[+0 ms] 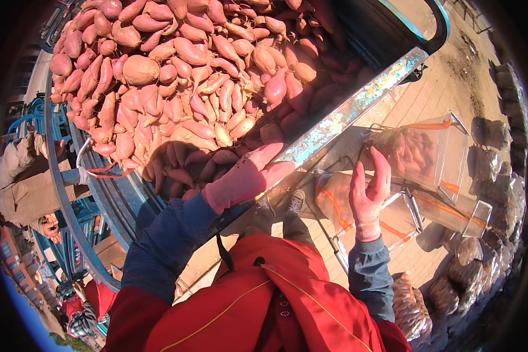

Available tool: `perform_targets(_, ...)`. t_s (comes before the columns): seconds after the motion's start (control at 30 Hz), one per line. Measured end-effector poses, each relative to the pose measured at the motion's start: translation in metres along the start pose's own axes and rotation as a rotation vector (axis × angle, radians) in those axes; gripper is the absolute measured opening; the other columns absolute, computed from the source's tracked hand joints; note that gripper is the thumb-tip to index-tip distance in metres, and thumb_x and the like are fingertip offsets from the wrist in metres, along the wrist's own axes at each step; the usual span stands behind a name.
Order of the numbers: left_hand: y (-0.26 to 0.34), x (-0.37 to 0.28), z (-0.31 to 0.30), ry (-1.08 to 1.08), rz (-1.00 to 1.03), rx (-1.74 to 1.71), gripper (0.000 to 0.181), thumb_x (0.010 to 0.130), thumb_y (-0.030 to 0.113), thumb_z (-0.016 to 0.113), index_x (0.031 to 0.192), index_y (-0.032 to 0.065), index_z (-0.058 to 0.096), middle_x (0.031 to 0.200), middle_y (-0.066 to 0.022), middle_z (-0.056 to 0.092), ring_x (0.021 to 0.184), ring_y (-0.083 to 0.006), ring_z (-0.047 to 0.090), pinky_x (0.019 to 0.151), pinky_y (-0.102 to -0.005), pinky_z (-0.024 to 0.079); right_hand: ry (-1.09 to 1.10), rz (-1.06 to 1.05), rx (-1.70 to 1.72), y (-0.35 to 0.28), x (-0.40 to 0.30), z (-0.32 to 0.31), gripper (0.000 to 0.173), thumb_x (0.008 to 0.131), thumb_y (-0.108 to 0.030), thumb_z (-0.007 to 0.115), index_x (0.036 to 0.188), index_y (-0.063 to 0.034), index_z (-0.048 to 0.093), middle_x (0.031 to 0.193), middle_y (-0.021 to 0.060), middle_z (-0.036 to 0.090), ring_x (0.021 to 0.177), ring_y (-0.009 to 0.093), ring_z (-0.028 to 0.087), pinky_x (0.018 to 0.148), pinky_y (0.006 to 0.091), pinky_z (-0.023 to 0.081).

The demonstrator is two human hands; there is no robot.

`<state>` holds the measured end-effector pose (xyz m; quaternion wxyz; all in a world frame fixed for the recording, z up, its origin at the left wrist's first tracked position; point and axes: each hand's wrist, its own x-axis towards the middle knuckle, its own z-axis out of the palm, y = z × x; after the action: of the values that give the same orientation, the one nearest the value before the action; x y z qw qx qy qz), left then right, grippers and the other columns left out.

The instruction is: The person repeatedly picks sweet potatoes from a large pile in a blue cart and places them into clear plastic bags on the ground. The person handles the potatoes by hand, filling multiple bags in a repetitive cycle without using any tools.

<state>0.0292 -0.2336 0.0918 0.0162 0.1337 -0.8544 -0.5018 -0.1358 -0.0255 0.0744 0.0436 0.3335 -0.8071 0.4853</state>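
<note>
My left hand (246,178), in a pink work glove, lies at the edge of a truck bed's side rail (321,125) with worn blue paint. Its fingers are slightly spread, with nothing seen between them. Beyond it, a large heap of red-skinned sweet potatoes (180,79) fills the bed, and the nearest ones lie in shadow. My right hand (369,198), gloved alike, is raised with thumb and fingers apart and holds nothing. Close to it, clear plastic bags with orange stripes hang open on metal frames. One bag (416,149) contains sweet potatoes; another bag (334,202) is lower down.
Several filled clear bags (466,273) line the paved ground (422,101) at right, and another filled bag (411,308) stands near my right sleeve. Blue metal bars (66,185) bound the bed at left. Past them are blue vehicles and a person in red (77,310).
</note>
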Motion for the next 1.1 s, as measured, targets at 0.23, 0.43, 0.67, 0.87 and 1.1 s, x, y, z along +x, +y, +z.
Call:
perform_targets(0.23,-0.094,0.092,-0.019,0.269,-0.207,0.299,0.052,0.083,0.021,0.060,0.128,0.0001,0.044,0.123,-0.0218,0.052,0.107,-0.0351,0.055,0.090,-0.0401,0.045,-0.201,-0.384,-0.113,-0.065,0.077,0.086,0.039,0.073,-0.013,0.065,0.111,-0.0049,0.059,0.097,0.0107,0.062,0.091,0.028,0.059,0.082,0.0414,0.044)
perform_targets(0.43,-0.127,0.170,0.003,0.018,-0.448,0.866,0.068,0.076,0.036,0.065,0.134,0.0123,0.040,0.141,-0.0144,0.035,0.118,-0.0319,0.050,0.084,-0.0477,0.048,-0.224,-0.331,-0.150,-0.062,0.076,0.081,0.037,0.074,0.000,0.066,0.110,-0.0040,0.062,0.098,0.0137,0.064,0.091,0.032,0.060,0.081,0.0391,0.048)
perform_targets(0.67,-0.125,0.087,-0.043,0.336,-0.254,-1.409,0.045,0.081,0.024,0.058,0.122,0.0066,0.053,0.104,-0.0102,0.063,0.083,-0.0249,0.063,0.075,-0.0359,0.051,-0.213,-0.320,-0.096,-0.055,0.075,0.084,0.043,0.072,-0.008,0.067,0.113,-0.0049,0.059,0.100,0.0114,0.063,0.093,0.031,0.059,0.082,0.0412,0.045)
perform_targets(0.87,0.013,0.020,-0.061,0.296,-0.108,-1.446,0.067,0.072,0.008,0.053,0.137,0.0035,0.037,0.127,-0.0142,0.051,0.115,-0.0296,0.052,0.096,-0.0440,0.043,-0.140,-0.314,0.004,-0.061,0.077,0.078,0.038,0.076,-0.020,0.070,0.109,-0.0032,0.060,0.099,0.0133,0.063,0.091,0.031,0.060,0.082,0.0392,0.046)
perform_targets(1.1,0.093,0.018,0.004,0.237,-0.030,-0.295,0.040,0.081,0.010,0.058,0.120,0.0014,0.054,0.127,-0.0179,0.049,0.117,-0.0310,0.047,0.100,-0.0390,0.037,-0.125,0.552,1.174,-0.098,0.018,0.018,0.068,0.084,-0.025,0.065,0.139,-0.0013,0.032,0.122,0.0093,0.049,0.112,0.016,0.047,0.096,0.0299,0.039)
